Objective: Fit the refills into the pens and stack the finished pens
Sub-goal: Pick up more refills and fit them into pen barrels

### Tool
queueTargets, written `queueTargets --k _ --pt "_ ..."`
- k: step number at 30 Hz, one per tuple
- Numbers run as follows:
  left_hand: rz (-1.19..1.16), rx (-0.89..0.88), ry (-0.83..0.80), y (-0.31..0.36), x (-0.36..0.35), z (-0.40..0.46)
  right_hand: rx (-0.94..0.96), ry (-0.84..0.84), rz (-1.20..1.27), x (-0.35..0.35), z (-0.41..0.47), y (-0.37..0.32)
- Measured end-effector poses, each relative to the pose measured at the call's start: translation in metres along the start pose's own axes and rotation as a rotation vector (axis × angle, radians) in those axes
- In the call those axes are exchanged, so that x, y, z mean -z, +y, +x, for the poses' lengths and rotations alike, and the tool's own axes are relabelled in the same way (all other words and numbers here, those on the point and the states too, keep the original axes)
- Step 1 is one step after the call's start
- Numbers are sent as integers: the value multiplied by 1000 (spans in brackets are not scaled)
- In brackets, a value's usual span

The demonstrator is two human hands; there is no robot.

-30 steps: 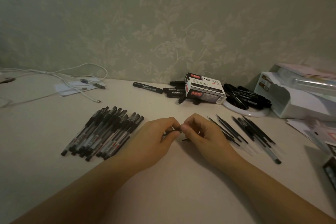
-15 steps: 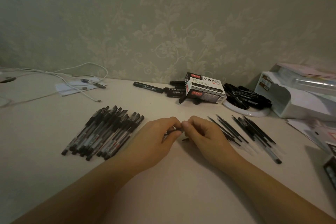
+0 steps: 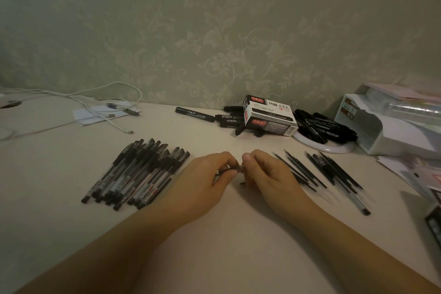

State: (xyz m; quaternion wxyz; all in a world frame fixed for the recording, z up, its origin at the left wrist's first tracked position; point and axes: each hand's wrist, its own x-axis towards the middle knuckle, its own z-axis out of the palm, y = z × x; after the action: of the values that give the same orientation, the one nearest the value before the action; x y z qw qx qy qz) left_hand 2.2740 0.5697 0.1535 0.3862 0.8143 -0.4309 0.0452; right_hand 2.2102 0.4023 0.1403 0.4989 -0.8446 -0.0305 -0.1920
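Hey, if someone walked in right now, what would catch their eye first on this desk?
Both hands meet mid-desk, the left hand and right hand pinching one pen between them. Left of them lies a pile of pens; right, loose refills. Behind sits a marker box.

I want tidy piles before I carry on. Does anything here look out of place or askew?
Mostly tidy. One clear-barrelled pen with a black cap lies among the loose black refills on the right, away from the pile of finished black-capped pens on the left. Nothing looks spilled or broken.
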Motion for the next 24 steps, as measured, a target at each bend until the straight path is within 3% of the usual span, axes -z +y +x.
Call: queueTargets --k 24 --pt "33 -67 8 -3 1 3 11 -72 -76 5 1 2"
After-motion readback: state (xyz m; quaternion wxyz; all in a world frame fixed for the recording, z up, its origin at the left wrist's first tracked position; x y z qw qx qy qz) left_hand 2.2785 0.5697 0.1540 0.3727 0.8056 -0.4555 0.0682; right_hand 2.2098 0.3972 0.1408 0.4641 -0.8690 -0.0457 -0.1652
